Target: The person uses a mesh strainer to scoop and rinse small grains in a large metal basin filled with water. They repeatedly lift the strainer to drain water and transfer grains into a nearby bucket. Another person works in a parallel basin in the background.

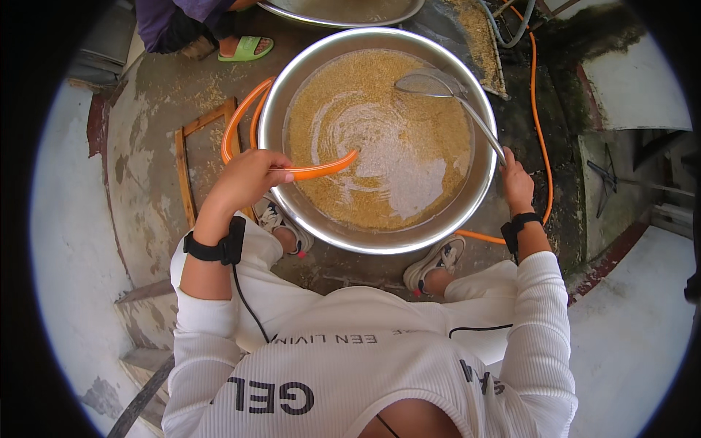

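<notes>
A wide stainless steel basin (378, 247) stands on the floor before me. It holds water with a layer of yellowish grain (350, 71). My left hand (246, 174) grips an orange hose (320, 171) near its end, over the basin's left side. The hose's tip points at the middle of the water, where rings of ripples spread. At the right rim, my right hand (516, 183) holds the metal handle of a mesh skimmer (424, 83). The skimmer's round head lies at the water's surface, towards the far right of the basin.
Beyond lies a second metal basin (342, 22), cut by the view's edge. A person's foot in a green slide sandal (246, 48) is at the far left. A wooden frame (186, 169) lies left of my basin. More orange hose (539, 131) runs along the right. Spilled grain (476, 33) lies far right.
</notes>
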Demonstrator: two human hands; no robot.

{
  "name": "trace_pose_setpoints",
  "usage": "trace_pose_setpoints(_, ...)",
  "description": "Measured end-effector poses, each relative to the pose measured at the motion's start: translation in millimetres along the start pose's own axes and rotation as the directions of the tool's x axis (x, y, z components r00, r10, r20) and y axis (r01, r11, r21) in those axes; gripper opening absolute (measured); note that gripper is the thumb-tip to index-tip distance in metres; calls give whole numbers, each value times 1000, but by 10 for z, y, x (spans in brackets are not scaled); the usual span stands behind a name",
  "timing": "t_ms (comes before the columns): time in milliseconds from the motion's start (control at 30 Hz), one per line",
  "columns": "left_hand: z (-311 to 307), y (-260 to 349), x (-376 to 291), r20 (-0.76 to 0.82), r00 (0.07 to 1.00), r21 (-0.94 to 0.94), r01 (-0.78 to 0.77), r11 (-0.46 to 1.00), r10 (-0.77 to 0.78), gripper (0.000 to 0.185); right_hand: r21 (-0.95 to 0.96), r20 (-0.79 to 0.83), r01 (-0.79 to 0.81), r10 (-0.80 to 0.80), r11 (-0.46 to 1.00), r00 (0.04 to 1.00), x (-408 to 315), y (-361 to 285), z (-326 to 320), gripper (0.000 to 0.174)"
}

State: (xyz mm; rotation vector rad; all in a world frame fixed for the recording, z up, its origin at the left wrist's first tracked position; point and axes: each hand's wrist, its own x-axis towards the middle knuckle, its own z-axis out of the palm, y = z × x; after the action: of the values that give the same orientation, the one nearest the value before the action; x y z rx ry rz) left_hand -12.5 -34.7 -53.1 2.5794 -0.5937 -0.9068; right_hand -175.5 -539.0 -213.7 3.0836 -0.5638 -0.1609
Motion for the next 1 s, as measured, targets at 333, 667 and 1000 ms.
trace_pose_setpoints(333, 13, 40, 81, 8, 1000, -78, 23, 997, -23, 22, 308, 141, -75, 32, 949, 989, 120, 26, 112, 29)
trace_pose_setpoints(667, -12, -38, -24, -19, 998, 15, -65, 998, 65, 22, 180, 421, -70, -12, 981, 907, -723, -301, -634, 30)
trace_pose_setpoints(1000, -2, -140, -114, -35, 995, 63, -91, 994, 94, 24, 357, 378, -77, -69, 931, 923, -1485, -431, -1300, 42)
